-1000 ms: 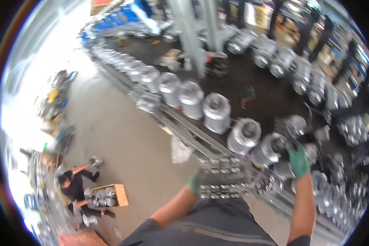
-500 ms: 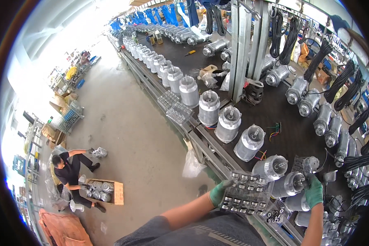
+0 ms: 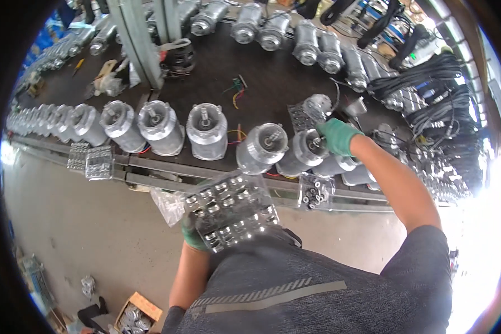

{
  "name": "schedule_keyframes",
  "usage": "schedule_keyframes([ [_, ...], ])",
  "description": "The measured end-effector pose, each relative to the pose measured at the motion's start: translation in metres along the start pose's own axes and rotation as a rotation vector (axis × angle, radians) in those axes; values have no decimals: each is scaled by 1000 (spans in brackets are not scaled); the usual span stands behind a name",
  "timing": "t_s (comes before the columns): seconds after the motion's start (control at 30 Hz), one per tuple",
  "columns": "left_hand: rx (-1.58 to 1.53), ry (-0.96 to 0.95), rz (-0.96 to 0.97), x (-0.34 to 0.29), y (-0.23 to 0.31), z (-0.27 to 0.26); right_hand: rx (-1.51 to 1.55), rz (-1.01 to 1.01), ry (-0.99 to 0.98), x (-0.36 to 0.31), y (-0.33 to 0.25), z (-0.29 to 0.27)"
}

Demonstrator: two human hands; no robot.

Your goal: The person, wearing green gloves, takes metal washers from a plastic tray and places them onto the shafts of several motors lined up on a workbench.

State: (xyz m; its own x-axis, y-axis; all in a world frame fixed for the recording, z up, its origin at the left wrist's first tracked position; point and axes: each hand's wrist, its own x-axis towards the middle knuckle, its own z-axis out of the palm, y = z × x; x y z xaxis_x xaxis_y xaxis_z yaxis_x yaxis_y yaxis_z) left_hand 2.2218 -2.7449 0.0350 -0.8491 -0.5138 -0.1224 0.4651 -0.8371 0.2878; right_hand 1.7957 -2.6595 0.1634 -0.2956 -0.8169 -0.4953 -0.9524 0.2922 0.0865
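My left hand (image 3: 193,232), in a green glove, grips the edge of a clear plastic tray (image 3: 228,210) in front of my body. Rows of small shiny metal rings, like bearings, sit in the tray. My right hand (image 3: 339,137), also gloved in green, is at the top of a silver motor housing (image 3: 299,156), with its fingers closed by the upright shaft. Whatever is between those fingertips is hidden. Just left of it another motor housing (image 3: 261,149) stands with its shaft up.
More motor housings (image 3: 207,133) line the bench's near edge. A small clear bag (image 3: 315,192) of dark rings lies at that edge. Behind my right hand is a silver end cover (image 3: 318,106). A metal post (image 3: 136,42) rises from the dark bench top (image 3: 206,72). Black cable bundles (image 3: 434,83) hang right.
My view has swung to the right, so the bench now runs across it. The tray remains in my left hand, and my right hand stays at the same motor's shaft.
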Motion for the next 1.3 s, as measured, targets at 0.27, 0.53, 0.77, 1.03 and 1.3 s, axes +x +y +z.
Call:
schedule_keyframes([
  [0.27, 26, -53, -144, 8, 18, 26, -38, 99, -68, 14, -22, 12],
  [0.53, 12, -43, -197, 20, 10, 31, 215, -300, 386, -48, -110, -36],
  [0.77, 28, -89, -271, 29, -2, 38, 248, -441, 316, -55, -164, -26],
  [1.03, 21, -91, -235, 34, -1, 36, 578, -473, 484, -46, -134, -14],
  [1.3, 5, -69, -217, 29, 8, 34, 1151, 49, 151, 3, -76, -11],
])
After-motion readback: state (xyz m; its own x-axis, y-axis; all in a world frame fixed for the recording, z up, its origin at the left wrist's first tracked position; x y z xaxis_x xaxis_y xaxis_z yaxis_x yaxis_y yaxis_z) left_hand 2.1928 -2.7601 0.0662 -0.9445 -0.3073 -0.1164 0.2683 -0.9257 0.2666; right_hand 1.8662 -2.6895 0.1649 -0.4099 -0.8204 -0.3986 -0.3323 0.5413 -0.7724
